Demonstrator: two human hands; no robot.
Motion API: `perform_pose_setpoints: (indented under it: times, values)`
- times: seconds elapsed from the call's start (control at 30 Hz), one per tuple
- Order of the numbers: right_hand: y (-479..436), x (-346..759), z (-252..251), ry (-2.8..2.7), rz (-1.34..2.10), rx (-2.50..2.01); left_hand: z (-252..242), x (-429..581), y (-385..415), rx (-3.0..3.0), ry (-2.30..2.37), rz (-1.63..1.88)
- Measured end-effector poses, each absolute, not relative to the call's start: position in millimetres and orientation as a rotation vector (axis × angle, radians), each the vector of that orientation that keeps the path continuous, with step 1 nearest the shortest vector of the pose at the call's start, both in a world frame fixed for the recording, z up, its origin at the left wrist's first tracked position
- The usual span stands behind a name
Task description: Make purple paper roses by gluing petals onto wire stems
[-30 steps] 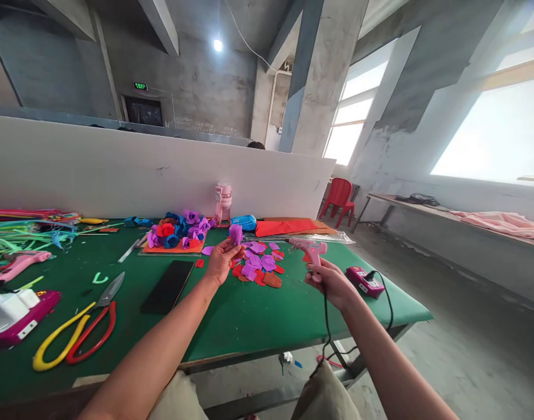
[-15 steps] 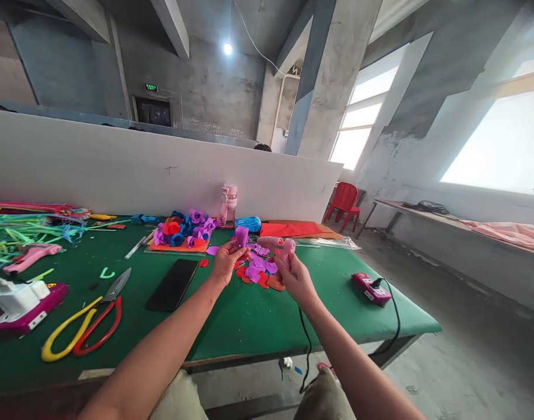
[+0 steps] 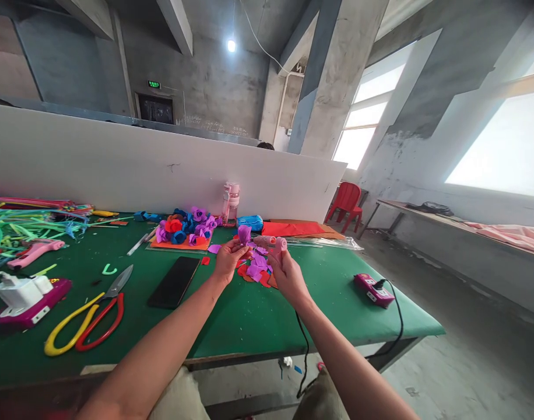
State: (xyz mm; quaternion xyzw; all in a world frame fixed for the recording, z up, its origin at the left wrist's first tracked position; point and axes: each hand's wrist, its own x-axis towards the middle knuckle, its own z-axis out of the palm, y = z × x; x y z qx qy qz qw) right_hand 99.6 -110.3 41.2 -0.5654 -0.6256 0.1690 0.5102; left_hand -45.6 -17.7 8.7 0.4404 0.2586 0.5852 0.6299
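My left hand (image 3: pixel 228 260) pinches a purple paper flower (image 3: pixel 244 234) upright by its base. In my right hand (image 3: pixel 288 274) is a pink glue gun (image 3: pixel 281 245), its nozzle turned left and close to the flower. The fingers wrap round its handle, and a black cord hangs below the hand. Loose purple petals (image 3: pixel 257 267) and red petals (image 3: pixel 264 280) lie on the green table (image 3: pixel 337 309) under and between the hands. Behind my left hand, finished-looking paper flowers (image 3: pixel 179 226) in purple, blue and red sit heaped on an orange sheet.
Large scissors (image 3: pixel 96 309) and a black phone (image 3: pixel 174 282) lie at the left. A second pink glue gun (image 3: pixel 36 253) rests near a power strip (image 3: pixel 31 309). Another power strip (image 3: pixel 374 290) is at the right. A pink bottle (image 3: pixel 231 204) stands by the white partition (image 3: pixel 153 166).
The glue gun in my right hand has moved slightly left, nearer the purple flower. My left hand keeps its pinch on the flower. The whole view has shifted a little.
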Motion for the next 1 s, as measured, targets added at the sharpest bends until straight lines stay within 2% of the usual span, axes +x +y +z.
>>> perform_pose_setpoints:
  times: [1.0]
  values:
    - [-107.5,97.9,43.4,-1.622,0.228,-1.492,9.0,-44.9,-18.1,1.020,0.575,1.343]
